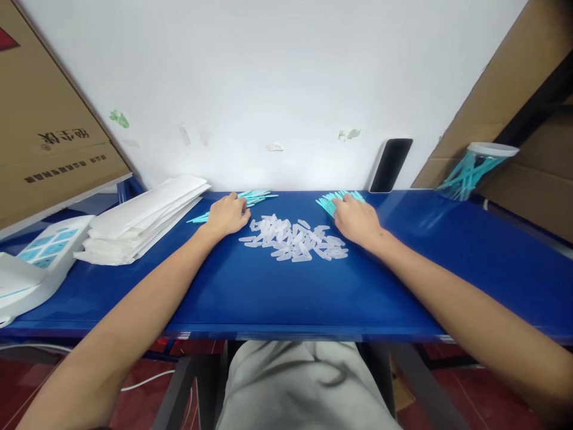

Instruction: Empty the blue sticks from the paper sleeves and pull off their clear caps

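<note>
My left hand (pixel 227 214) lies over a loose heap of thin teal sticks (pixel 259 196), its fingers curled down into them. Sticks poke out on both sides of that hand. At the right, my right hand (pixel 358 222) reaches onto a second heap of teal sticks (pixel 330 203), fingertips bent together on its edge. How many sticks each hand grips is hidden by the fingers. Between the hands lies a spread pile of small, translucent white, elongated pieces (pixel 293 237), touched by neither hand.
A stack of white paper packets (pixel 138 224) and a white device with blue panels (pixel 47 257) sit left on the blue table (pixel 286 298). A phone (pixel 391 166) leans on the wall. A clear jar of teal sticks (pixel 474 170) stands right. Cardboard (pixel 54 119) flanks the left.
</note>
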A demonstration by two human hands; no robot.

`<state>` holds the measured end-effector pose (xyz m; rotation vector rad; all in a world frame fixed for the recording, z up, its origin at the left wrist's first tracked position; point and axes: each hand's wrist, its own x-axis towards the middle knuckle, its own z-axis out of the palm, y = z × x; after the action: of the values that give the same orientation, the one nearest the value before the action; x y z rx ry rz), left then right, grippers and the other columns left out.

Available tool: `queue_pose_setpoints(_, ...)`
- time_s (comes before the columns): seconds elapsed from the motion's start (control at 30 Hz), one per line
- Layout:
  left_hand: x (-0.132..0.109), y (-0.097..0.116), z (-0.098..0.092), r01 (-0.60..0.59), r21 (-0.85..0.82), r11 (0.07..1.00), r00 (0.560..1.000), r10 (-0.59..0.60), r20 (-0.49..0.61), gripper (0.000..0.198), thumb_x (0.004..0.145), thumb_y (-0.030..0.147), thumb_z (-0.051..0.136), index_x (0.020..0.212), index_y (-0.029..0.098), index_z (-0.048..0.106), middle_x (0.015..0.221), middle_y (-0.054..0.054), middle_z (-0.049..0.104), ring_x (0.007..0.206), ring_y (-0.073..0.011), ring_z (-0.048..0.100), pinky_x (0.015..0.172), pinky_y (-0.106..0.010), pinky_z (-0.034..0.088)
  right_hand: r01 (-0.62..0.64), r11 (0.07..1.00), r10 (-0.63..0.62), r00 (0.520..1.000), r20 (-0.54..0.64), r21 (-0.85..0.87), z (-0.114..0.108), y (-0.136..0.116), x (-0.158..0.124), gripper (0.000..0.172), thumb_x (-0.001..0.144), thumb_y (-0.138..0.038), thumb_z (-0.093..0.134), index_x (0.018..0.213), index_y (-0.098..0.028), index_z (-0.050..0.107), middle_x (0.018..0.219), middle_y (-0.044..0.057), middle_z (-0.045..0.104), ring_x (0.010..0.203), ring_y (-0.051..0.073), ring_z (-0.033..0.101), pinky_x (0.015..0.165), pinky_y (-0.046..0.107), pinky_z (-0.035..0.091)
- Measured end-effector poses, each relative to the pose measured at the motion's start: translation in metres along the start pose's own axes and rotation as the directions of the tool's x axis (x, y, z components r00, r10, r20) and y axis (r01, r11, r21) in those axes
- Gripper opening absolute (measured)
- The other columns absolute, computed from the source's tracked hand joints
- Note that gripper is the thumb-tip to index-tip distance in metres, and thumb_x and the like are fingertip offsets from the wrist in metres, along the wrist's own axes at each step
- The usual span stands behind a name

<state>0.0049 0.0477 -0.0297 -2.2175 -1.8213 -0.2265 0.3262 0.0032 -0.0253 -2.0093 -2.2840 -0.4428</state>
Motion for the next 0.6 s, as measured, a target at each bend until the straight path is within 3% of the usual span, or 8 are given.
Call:
queue_pose_setpoints(0.27,0.001,-0.001,0.008,-0.068,0.034,0.997,0.995,0.066,0.077,0.041,0.103,0.034,0.030,0.116,0.013,0.062,0.117,-0.018,0.061,0.109,-0.0329,0.063,0.090,-0.042,0.050,0.033,0.996,-0.029,0.998,0.054,-0.083,0.003,-0.005,-0.001,0.040,0.101,-0.022,0.030,0.113,-0.008,0.067,0.116,0.023,0.062,0.106,0.033,0.062,0.081,0.039,0.046)
queue_pose_setpoints(0.5,0.000,0.002,0.005,-0.080,0.050,0.996,0.991,0.074,0.108,0.046,0.104,0.039,0.031,0.114,0.010,0.065,0.118,-0.021,0.061,0.112,-0.0333,0.061,0.095,-0.042,0.047,0.042,0.998,-0.041,0.999,0.017,-0.038,-0.003,-0.004,-0.004,0.043,0.102,-0.025,0.029,0.110,-0.009,0.067,0.117,0.022,0.062,0.102,0.032,0.064,0.075,0.038,0.048)
queue_pose_setpoints(0.6,0.000,0.004,0.004,-0.084,0.070,0.994,0.992,0.077,0.098,0.047,0.104,0.039,0.030,0.113,0.009,0.065,0.117,-0.021,0.062,0.112,-0.0338,0.060,0.095,-0.041,0.046,0.011,1.000,-0.012,0.999,0.051,0.027,-0.013,0.002,-0.005,0.042,0.101,-0.023,0.029,0.108,-0.012,0.068,0.111,0.020,0.067,0.096,0.032,0.067,0.073,0.037,0.048)
